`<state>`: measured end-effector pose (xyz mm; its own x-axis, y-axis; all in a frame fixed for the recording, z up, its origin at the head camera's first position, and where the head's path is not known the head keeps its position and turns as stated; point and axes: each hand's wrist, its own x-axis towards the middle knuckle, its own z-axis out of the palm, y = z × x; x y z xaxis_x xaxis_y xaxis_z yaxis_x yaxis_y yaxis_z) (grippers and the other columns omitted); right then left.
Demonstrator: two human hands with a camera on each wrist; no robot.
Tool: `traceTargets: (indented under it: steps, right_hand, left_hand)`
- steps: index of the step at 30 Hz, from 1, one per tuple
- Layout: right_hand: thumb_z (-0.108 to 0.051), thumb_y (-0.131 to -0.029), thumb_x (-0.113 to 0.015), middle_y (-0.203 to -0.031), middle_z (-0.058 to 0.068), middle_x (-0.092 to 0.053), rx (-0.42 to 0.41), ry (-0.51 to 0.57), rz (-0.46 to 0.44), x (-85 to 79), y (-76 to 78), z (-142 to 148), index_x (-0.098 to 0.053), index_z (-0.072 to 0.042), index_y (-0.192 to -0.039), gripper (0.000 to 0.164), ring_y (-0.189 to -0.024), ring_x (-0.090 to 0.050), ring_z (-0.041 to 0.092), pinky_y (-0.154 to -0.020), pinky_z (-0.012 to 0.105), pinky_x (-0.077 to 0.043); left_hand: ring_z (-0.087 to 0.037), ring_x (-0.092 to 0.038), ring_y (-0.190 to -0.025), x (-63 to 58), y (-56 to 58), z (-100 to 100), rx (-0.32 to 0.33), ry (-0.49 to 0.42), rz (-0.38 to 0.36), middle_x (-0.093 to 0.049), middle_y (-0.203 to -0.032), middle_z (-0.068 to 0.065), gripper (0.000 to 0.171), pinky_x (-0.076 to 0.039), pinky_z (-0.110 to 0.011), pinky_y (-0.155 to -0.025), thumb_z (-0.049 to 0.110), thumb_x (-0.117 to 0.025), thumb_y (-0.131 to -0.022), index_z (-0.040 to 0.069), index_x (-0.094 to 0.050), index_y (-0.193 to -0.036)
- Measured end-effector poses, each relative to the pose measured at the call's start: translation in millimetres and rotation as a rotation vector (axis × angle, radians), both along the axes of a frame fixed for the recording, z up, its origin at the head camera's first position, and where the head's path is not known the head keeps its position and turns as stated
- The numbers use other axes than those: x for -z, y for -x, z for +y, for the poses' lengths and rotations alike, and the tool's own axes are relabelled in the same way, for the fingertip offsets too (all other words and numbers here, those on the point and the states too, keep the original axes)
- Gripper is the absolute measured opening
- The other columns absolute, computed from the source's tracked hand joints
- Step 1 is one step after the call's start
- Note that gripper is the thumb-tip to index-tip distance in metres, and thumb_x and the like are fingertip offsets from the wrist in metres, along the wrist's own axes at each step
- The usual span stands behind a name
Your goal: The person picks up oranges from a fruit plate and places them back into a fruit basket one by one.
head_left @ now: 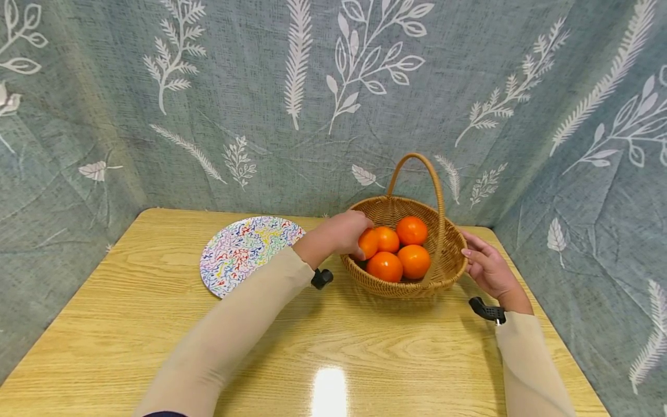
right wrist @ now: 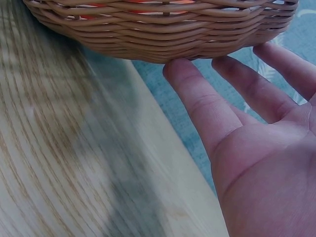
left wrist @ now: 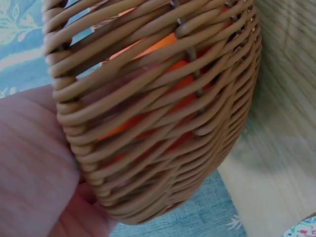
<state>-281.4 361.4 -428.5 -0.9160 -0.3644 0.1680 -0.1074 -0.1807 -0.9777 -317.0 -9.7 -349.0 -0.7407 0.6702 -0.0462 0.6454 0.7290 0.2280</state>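
Note:
A wicker basket (head_left: 383, 289) with a tall arched handle stands at the back right of the table, several smooth oranges inside it. Reaching over its left rim, my left hand (head_left: 341, 231) grips the leftmost orange (head_left: 368, 244) with thumb and fingers. In the left wrist view, the palm (left wrist: 34, 163) is close against the rim, and orange colour shows through the weave. My right hand (head_left: 486, 265) touches the basket's right side. The right wrist view shows that hand (right wrist: 266, 163) with its fingers extended and the thumb tip right at the rim.
A round, flat plate (head_left: 221, 255) with a multicoloured squiggle pattern lies left of the basket, partly hidden by my left arm. Grey-blue cloth (head_left: 250, 69) with white leaves hangs behind and beside the wooden table (head_left: 406, 353). The table's right edge runs near my right hand.

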Motion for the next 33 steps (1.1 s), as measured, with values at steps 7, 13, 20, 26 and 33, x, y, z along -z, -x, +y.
traceTargets:
  steps: [7, 13, 20, 26, 33]
  right_hand:
    - [0.002, -0.108, -0.039, -0.137, -0.001, -0.062, -0.018, 0.029, 0.010, 0.5, 1.6, -1.1, -0.035, -0.003, -0.159, 0.051, -0.116, -0.068, 0.012, -0.089, 0.026, -0.061]
    - [0.001, -0.108, -0.039, -0.137, -0.002, -0.062, -0.013, 0.021, 0.004, 1.2, 1.9, -1.8, -0.036, -0.005, -0.158, 0.051, -0.116, -0.067, 0.011, -0.089, 0.026, -0.060]
    - [0.003, -0.108, -0.036, -0.136, -0.001, -0.062, -0.005, 0.024, 0.007, 2.8, 0.5, 0.4, -0.031, -0.002, -0.160, 0.052, -0.115, -0.068, 0.011, -0.089, 0.026, -0.060]
    - [-0.001, -0.109, -0.037, -0.138, -0.003, -0.060, 0.006, 0.005, 0.003, 2.5, -1.7, 0.9, -0.028, -0.001, -0.161, 0.052, -0.117, -0.067, 0.009, -0.090, 0.025, -0.060]
    - [-0.002, -0.110, -0.038, -0.138, -0.005, -0.060, 0.028, 0.013, 0.000, 3.3, -2.7, -1.2, -0.037, -0.006, -0.157, 0.048, -0.117, -0.066, 0.008, -0.090, 0.023, -0.059]
  left_hand:
    - [-0.025, -0.063, -0.113, -2.0, 0.0, 5.3, 0.011, 0.078, 0.031, -0.070, -0.119, -0.009, 0.051, -0.053, -0.036, -0.099, 0.028, -0.089, -0.081, 0.006, -0.070, -0.123]
    - [-0.026, -0.062, -0.118, -0.9, 0.6, 3.5, 0.009, 0.075, 0.014, -0.068, -0.126, -0.011, 0.057, -0.052, -0.037, -0.102, 0.030, -0.088, -0.083, 0.005, -0.067, -0.130]
    - [-0.028, -0.055, -0.135, 0.3, -2.3, -4.7, 0.027, -0.019, 0.009, -0.056, -0.147, -0.014, 0.068, -0.047, -0.039, -0.113, 0.030, -0.080, -0.091, 0.003, -0.054, -0.147]
    - [-0.030, -0.047, -0.144, -1.9, -16.3, -22.8, 0.004, -0.192, 0.016, -0.047, -0.156, -0.013, 0.064, -0.042, -0.042, -0.119, 0.029, -0.075, -0.096, 0.005, -0.050, -0.150]
    - [-0.033, -0.055, -0.136, 12.3, -33.3, -62.8, -0.109, -0.477, 0.025, -0.052, -0.150, -0.013, 0.058, -0.048, -0.047, -0.113, 0.030, -0.071, -0.099, 0.004, -0.053, -0.148]
